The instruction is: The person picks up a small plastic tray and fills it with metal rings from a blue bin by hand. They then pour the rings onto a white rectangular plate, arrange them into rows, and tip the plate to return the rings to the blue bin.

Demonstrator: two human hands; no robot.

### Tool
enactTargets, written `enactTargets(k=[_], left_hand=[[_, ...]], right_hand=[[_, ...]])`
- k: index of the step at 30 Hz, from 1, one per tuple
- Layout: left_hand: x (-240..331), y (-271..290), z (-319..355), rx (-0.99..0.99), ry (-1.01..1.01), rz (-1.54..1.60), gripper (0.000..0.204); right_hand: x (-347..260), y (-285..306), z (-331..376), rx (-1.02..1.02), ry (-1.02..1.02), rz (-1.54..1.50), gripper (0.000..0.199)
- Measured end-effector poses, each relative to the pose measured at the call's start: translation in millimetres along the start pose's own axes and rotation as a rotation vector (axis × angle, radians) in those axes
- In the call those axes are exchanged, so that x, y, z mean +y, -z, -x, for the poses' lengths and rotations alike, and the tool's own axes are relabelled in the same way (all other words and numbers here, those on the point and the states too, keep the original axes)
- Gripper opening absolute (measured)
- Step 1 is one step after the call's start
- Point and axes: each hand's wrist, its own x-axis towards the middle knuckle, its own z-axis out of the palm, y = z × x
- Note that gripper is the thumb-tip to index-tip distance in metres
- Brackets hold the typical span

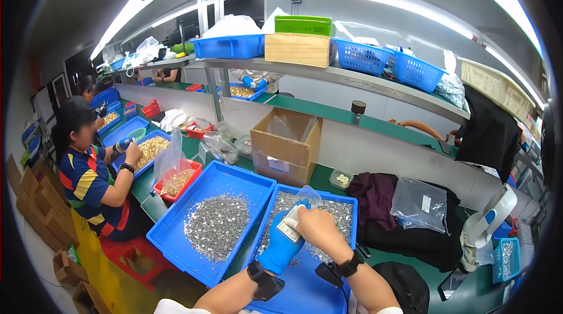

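Observation:
Over the nearer right blue tray [265, 211], my left hand [278, 250] in a blue glove is closed around a small white block-shaped device [290, 229] with a panel on its face. My bare right hand [322, 230] is closed, its curled fingers against the device's upper right side; what they grip is hidden. Just beyond both hands a clear plastic bag or cup [309, 195] shows. Small silvery metal pieces [343, 214] lie spread in this tray beneath my hands. To its left, another blue tray [167, 237] bears a wide heap of similar pieces [217, 226].
An open cardboard box [281, 158] stands behind the trays. At right are dark cloth [375, 202], a clear bag [419, 203], a phone [453, 282] and a white fan [492, 214]. A co-worker [97, 173] sits at left by a tray of gold-coloured pieces [151, 151]. A shelf [352, 79] with baskets runs above.

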Motion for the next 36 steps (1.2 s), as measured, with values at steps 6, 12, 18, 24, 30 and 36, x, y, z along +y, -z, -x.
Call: enactTargets(k=[6,12,18,24,30,36], left_hand=[[47.8,2.0,17.6,-0.079,0.122,-1.206,0.036],[47.4,33.6,40.9,0.177,0.288,0.870,0.038],[80.4,-1.7,48.9,0.051,0.012,-0.848,0.039],[74.5,15.6,57.1,-0.065,-0.104,-1.303,0.036],[58.2,21.5,61.3,-0.017,0.146,-0.657,0.036],[58.1,28.1,60.4,-0.162,0.189,-0.794,0.041]], right_hand=[[-20.6,-22.5,-23.0,-0.107,0.091,0.019,0.024],[-38.1,-32.0,-17.6,-0.089,0.088,-0.066,0.019],[-18.3,-1.4,-8.6,-0.079,0.121,-0.270,0.029],[-2.2,-6.4,-19.1,0.110,0.531,-0.286,0.065],[11.7,-16.4,-26.2,-0.180,0.571,-0.337,0.083],[14.6,-15.9,-28.2,-0.262,0.583,-0.336,0.085]])
